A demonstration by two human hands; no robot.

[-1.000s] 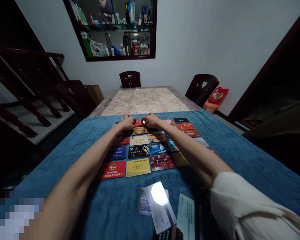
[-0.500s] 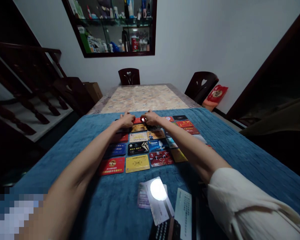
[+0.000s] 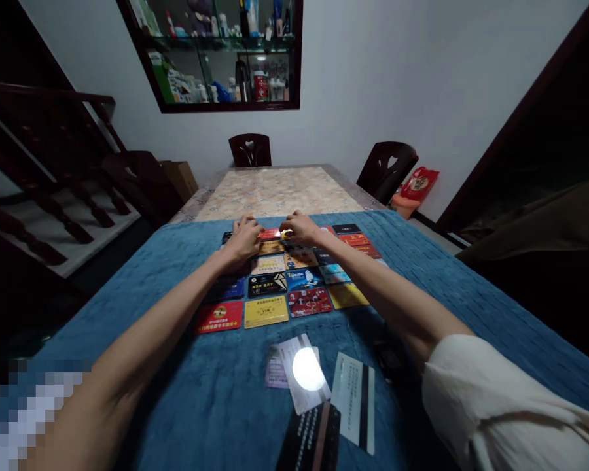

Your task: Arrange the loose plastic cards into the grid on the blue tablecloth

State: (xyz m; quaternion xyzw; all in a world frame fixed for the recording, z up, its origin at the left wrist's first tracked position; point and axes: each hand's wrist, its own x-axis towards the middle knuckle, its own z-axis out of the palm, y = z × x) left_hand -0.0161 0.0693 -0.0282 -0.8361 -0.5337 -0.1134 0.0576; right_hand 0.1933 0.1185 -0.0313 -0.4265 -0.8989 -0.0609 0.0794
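Observation:
Several plastic cards lie in a neat grid (image 3: pixel 275 288) on a blue cloth (image 3: pixel 127 288) that covers the near part of a table. Both my arms reach to the grid's far row. My left hand (image 3: pixel 241 239) and my right hand (image 3: pixel 302 227) have curled fingers and pinch the two ends of a red card (image 3: pixel 269 233) in that row. Nearer to me lie a few loose cards face down: a shiny white one (image 3: pixel 304 373) with a glare spot, a white one with a black stripe (image 3: pixel 356 402) and a dark one (image 3: pixel 310 439).
Beyond the cloth the table's patterned top (image 3: pixel 275 191) is bare. Dark wooden chairs stand at the far end (image 3: pixel 249 150), far right (image 3: pixel 387 170) and left (image 3: pixel 137 183). A wall cabinet (image 3: pixel 216 52) holds bottles. A stair railing (image 3: pixel 44 170) runs along the left.
The view has shifted slightly, and both hands have stayed on the red card in the far row; my left hand has drawn back a little toward me.

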